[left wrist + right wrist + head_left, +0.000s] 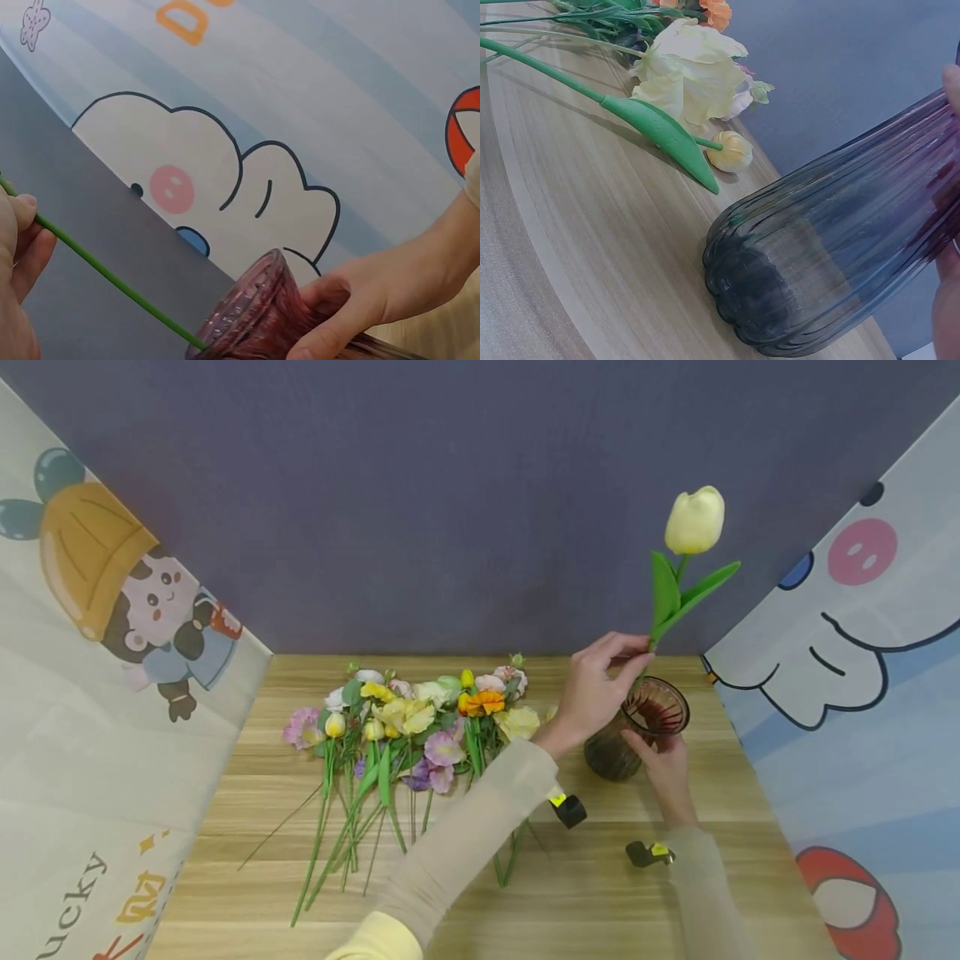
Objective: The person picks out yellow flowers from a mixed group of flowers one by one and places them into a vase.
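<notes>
My left hand (596, 689) pinches the green stem of a pale yellow tulip (696, 520), which stands upright above a glass vase (613, 753). In the left wrist view, the bare stem (112, 279) slants down from the fingers, its lower part inside the vase mouth. My right hand (667, 768) grips the vase around its neck, just under the flared rim. The vase is ribbed and see-through, reddish at the top and smoky grey toward the base, as the right wrist view of the vase (802, 277) shows.
Many artificial flowers (405, 714) lie on the wooden table (240, 827) to the left, stems toward the front. A tulip (731, 151) and a cream flower (690, 71) lie near the vase base. A grey wall (450, 510) stands behind, with printed cartoon panels on both sides.
</notes>
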A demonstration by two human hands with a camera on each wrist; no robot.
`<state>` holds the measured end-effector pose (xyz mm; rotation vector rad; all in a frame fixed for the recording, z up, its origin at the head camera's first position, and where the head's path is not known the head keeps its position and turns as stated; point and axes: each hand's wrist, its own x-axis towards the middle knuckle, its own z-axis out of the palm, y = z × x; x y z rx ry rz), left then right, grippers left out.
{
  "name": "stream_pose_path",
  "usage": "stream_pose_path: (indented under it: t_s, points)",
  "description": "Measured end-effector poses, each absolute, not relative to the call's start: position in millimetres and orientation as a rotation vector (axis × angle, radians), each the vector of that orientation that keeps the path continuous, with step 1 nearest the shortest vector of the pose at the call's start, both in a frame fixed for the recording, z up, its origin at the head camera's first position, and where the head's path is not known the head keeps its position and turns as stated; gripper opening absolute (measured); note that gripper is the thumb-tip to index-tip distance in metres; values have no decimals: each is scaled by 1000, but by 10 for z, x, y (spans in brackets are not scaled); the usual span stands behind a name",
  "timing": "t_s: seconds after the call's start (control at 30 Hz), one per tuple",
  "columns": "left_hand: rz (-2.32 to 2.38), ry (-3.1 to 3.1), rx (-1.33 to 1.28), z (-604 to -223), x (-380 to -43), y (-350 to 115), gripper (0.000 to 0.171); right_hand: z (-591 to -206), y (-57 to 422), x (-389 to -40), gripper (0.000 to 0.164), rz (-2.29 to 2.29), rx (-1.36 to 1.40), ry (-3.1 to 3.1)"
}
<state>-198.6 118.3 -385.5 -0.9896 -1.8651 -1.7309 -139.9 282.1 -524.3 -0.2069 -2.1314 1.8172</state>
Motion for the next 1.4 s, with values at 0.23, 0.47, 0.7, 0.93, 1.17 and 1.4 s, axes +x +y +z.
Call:
stream_pose_path:
  t_s: [0.23,0.47,0.7,0.93,1.17,1.4]
  points:
    - [-1765,-1938,-955,-3966,-1988,1214,15,-5229,2812,-1390,48,1803,-179,-2136]
    - [-1560,-2230,-1063,-4118,-1987,1260,27,-5368,2872,-1464,48,1835,-207,-2112]
    - [-1473,-2393,-1127,-4314,-2011,1180,32,-5514,2929,-1511,49,1848,-202,-2079]
    - [-1565,-2467,-965,-4599,-2019,914,26,-5474,2896,-1496,53,1863,-258,-2089]
    - [-1492,-2651,-860,-4964,-1971,667,23,-5454,2895,-1495,59,1917,-312,-2064]
    - [-1480,-2698,-820,-5278,-1876,474,21,-5474,2901,-1496,60,1928,-338,-2048]
